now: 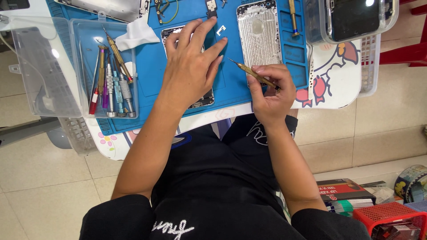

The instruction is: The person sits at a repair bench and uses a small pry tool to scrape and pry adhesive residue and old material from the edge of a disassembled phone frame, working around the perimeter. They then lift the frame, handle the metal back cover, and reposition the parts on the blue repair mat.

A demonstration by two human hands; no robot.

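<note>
While the left hand (192, 62) lies flat and open on the phone (202, 95), the right hand (271, 93) grips a gold screwdriver (253, 74) just beside it, near the counter's (338, 89) front edge.

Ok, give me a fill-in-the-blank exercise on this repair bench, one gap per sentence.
1. The right hand holds a brass-coloured ____.
2. The left hand lies flat on an opened ____.
3. Both rest over a work mat coloured ____.
4. The spare screwdrivers lie in a clear plastic ____.

Missing words: screwdriver; phone; blue; tray

Red basket (387, 213), white cloth (138, 33).
</note>
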